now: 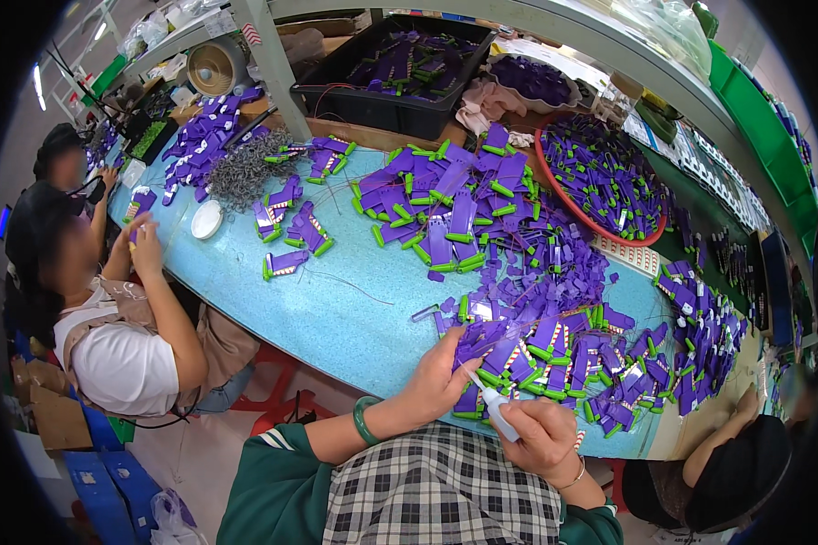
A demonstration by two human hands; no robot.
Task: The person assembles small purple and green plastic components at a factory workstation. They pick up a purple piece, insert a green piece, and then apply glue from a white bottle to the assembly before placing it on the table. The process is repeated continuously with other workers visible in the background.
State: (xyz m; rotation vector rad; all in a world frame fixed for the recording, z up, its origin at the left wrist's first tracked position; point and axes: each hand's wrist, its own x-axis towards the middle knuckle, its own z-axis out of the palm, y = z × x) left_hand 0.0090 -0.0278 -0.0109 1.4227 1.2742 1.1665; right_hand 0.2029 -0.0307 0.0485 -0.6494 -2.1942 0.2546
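My left hand point(429, 389), with a green bangle at its wrist, is closed on a purple plastic part point(471, 347) at the table's near edge. In my right hand point(547, 438) is a small white squeeze bottle point(497, 411) with a thin nozzle. The nozzle tip points at the part by my left fingertips; whether it touches is too small to tell. Just beyond both hands lie heaped purple pieces with green ends point(554, 350), some with red-and-white striped labels. Small loose purple pieces point(541, 272) are piled farther back.
A round red basket point(543, 173) and a black bin point(373, 102), both filled with purple parts, stand at the back. Grey metal bits point(250, 168) and a white lid point(206, 219) lie left. Co-workers point(123, 372) sit left and right point(732, 472). A shelf post point(277, 73) rises behind.
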